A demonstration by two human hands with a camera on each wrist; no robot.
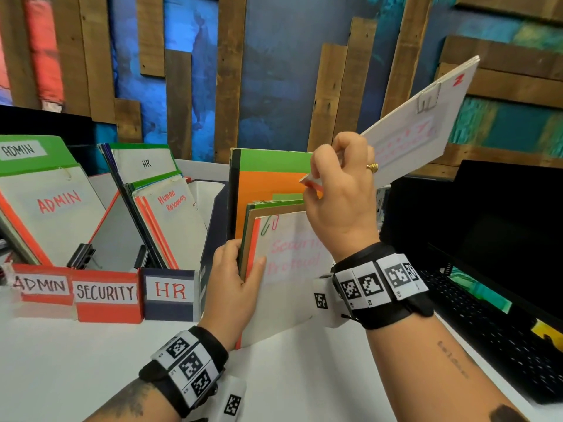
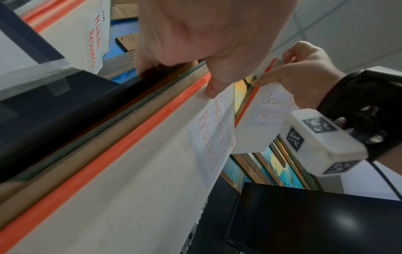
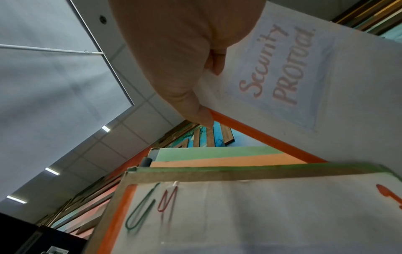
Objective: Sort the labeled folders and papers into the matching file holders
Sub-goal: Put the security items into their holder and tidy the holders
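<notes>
A standing stack of folders [image 1: 274,190] has a clipped "Security Protocol" sheet [image 1: 289,257] in front. My left hand [image 1: 243,260] grips the stack's left edge [image 2: 130,171], thumb on the front sheet. My right hand [image 1: 329,166] pinches the lower corner of a second white bundle [image 1: 420,129] labeled "Security Protocol" [image 3: 304,77], held tilted up and to the right above the stack [image 3: 239,214]. On the left stand three holders: ADMIN [image 1: 42,284] with Admin folders, SECURITY [image 1: 105,292], and HR [image 1: 169,290] with Human Resources papers.
A black monitor [image 1: 487,223] and a keyboard [image 1: 487,330] take up the right side. The white table [image 1: 91,360] stretches in front of the holders. A wall of wooden planks [image 1: 231,71] rises behind.
</notes>
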